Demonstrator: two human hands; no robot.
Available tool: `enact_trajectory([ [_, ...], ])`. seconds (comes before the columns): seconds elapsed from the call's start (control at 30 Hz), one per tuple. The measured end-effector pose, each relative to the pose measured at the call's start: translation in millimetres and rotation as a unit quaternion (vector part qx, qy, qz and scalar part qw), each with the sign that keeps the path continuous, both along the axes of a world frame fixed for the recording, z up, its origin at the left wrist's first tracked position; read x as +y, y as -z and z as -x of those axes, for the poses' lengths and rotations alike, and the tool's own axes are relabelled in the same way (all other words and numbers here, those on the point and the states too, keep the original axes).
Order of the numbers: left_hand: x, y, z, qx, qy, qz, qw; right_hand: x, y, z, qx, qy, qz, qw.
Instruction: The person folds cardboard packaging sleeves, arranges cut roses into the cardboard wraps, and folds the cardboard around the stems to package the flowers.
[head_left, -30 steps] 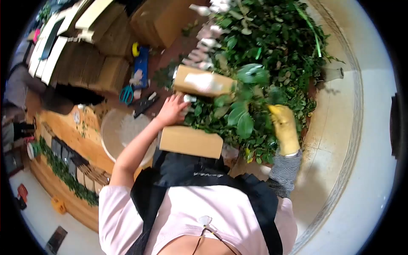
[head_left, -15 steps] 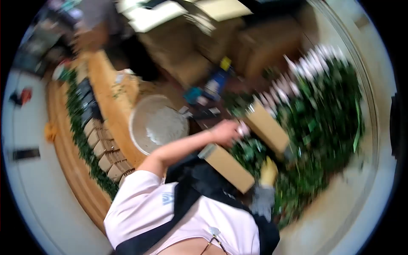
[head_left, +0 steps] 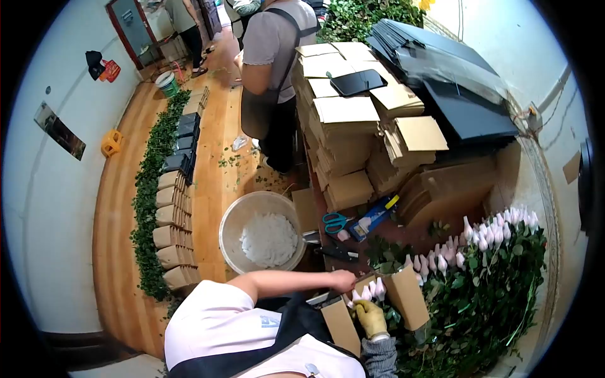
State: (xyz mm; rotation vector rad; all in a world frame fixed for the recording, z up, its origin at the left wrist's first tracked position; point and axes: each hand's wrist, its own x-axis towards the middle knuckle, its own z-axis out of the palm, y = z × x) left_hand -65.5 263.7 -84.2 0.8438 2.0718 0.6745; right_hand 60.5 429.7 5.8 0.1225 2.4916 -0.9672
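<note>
My left hand, bare, is closed at the far end of an opened cardboard piece; whatever it grips is hidden. My right hand wears a yellow glove and has its fingers curled against a small row of pale pink rose buds. These buds lie between two upright cardboard flaps, a left flap and a right flap. Green leaves show beside the glove. On the right, a big heap of leafy stems carries a long row of pale pink buds.
Beyond my hands lie teal scissors, a knife and a blue box. A white bin stands on the left. Stacked cardboard bears a phone. A co-worker stands behind; wrapped bunches line the floor.
The view has swung and sharpened, now taking in more of the room. The gloved hand has come up to the buds. The bare hand, earlier at a pink bud, is at the cardboard's far end.
</note>
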Motion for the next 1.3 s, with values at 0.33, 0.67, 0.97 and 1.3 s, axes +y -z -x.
enact_trajectory([
  [0.33, 9, -19, -19, 0.067, 0.142, 0.045, 0.987, -7, 30, -2, -0.171, -0.162, -0.294, 0.926],
  [0.67, -13, -13, -30, 0.052, -0.338, -0.200, 0.918, -6, 39, -6, -0.139, -0.150, -0.288, 0.936],
  [0.97, 13, -8, -12, 0.031, 0.046, 0.021, 0.998, -4, 30, -7, -0.122, -0.046, -0.309, 0.942],
  [1.3, -6, -3, -34, 0.034, -0.374, -0.247, 0.893, 3, 49, -14, -0.061, -0.019, -0.281, 0.958],
])
